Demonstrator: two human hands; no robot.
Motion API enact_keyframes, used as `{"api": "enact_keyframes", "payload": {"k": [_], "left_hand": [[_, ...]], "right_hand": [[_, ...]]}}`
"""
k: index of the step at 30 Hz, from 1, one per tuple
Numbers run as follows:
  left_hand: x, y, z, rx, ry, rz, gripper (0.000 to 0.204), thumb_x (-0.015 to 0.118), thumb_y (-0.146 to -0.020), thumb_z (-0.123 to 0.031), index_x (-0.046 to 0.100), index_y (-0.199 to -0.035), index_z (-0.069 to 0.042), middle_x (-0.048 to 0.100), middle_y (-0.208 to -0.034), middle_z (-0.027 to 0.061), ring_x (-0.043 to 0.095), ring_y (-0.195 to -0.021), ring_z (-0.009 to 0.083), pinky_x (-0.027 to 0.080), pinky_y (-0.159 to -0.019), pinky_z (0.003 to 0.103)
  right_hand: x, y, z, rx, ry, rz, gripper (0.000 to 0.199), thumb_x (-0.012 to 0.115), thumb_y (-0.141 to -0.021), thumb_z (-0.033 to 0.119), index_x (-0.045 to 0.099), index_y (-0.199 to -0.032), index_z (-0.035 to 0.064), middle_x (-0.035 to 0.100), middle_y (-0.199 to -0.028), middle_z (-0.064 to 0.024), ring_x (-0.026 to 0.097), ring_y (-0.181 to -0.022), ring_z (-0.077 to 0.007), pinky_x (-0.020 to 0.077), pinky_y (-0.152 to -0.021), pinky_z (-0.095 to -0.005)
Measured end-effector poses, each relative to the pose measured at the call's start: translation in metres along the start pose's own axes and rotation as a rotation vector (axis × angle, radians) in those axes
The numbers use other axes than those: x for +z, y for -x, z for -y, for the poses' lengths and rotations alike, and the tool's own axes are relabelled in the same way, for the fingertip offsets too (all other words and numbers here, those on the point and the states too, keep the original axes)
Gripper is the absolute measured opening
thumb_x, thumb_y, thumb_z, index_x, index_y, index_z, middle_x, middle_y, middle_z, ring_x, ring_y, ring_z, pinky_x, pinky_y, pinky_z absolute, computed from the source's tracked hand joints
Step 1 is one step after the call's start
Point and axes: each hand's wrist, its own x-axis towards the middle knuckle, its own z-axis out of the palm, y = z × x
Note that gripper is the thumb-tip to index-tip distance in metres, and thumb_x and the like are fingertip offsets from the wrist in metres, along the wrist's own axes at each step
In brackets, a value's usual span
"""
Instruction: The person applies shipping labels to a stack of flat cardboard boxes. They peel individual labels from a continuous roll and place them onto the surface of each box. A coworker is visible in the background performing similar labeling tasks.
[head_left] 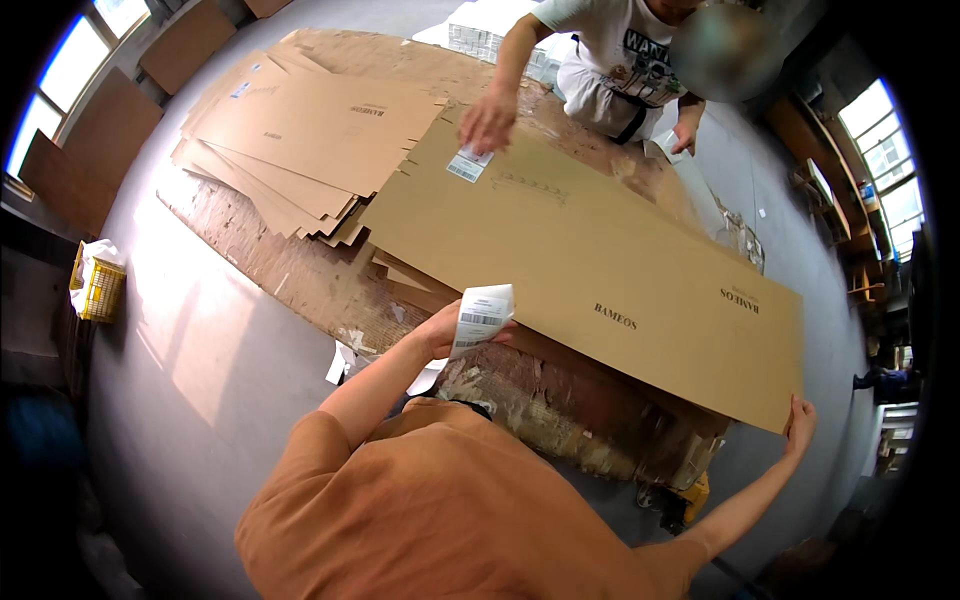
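Note:
A large flat cardboard box sheet with dark printing lies on top, slanting across the table in front of me. My left hand pinches a curled strip of white barcode labels over its near edge. At the near right corner, the fingers of my right hand are closed on the sheet's edge. Across the table, a co-worker's hand touches a white label at the sheet's far left end. The co-worker's other hand is by a piece of pale, translucent material.
A fanned stack of flat cardboard sheets covers the table's left part. The worn table has a scuffed, peeling surface. A yellow basket with a white bag stands at the left. White wrapped bundles sit beyond the table.

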Motion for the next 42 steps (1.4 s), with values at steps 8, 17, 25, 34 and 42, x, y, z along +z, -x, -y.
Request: {"api": "enact_keyframes", "payload": {"k": [8, 17, 25, 34, 42], "left_hand": [[0.017, 0.019, -0.043, 0.245, -0.279, -0.327, 0.023, 0.052, -0.094, -0.016, 0.064, -0.105, 0.000, 0.068, -0.089, 0.0085, 0.066, -0.074, 0.0164, 0.054, -0.067, 0.030], [-0.081, 0.174, -0.209, 0.864, -0.535, -0.698, 0.025, 0.060, -0.085, -0.009, 0.066, -0.105, 0.004, 0.069, -0.090, 0.0085, 0.066, -0.075, 0.0172, 0.054, -0.070, 0.027], [-0.137, 0.276, -0.181, 1.221, -1.213, -1.055, 0.051, 0.044, -0.061, 0.027, 0.071, -0.095, -0.001, 0.066, -0.099, 0.0096, 0.064, -0.094, 0.0192, 0.051, -0.083, 0.028], [-0.109, 0.257, -0.196, 1.110, -1.083, -1.038, 0.024, 0.062, -0.076, 0.012, 0.070, -0.093, -0.003, 0.066, -0.092, 0.0038, 0.062, -0.085, 0.0129, 0.051, -0.076, 0.025], [-0.031, 0.171, -0.229, 1.008, -0.967, -0.455, 0.018, 0.066, -0.076, 0.006, 0.069, -0.092, -0.003, 0.069, -0.084, 0.0043, 0.063, -0.079, 0.0087, 0.052, -0.070, 0.024]], "right_hand": [[-0.009, 0.089, 0.046, -0.027, -0.360, 0.460, 0.021, 0.057, -0.090, 0.017, 0.056, -0.107, 0.0031, 0.063, -0.096, -0.0051, 0.061, -0.086, -0.0139, 0.0494, -0.073, -0.0281], [0.344, 0.178, 0.117, 0.136, -0.773, 0.449, 0.055, 0.057, -0.087, 0.010, 0.036, -0.136, -0.0021, 0.050, -0.130, -0.0159, 0.051, -0.115, -0.0287, 0.0454, -0.094, -0.0414], [0.610, 0.412, 0.395, 0.142, -1.181, 0.893, 0.034, 0.050, -0.091, 0.007, 0.039, -0.122, -0.0021, 0.049, -0.123, -0.0144, 0.052, -0.105, -0.0215, 0.0482, -0.084, -0.0364], [0.614, 0.442, 0.405, -0.561, -0.466, 1.196, 0.068, 0.061, -0.089, 0.018, 0.023, -0.144, 0.0019, 0.049, -0.129, -0.0211, 0.052, -0.115, -0.0248, 0.0422, -0.096, -0.0342], [0.445, 0.435, 0.429, -0.891, -0.712, 1.103, 0.038, 0.066, -0.085, 0.009, 0.056, -0.120, -0.0008, 0.065, -0.092, -0.0073, 0.060, -0.085, -0.0145, 0.0478, -0.080, -0.0275]]}}
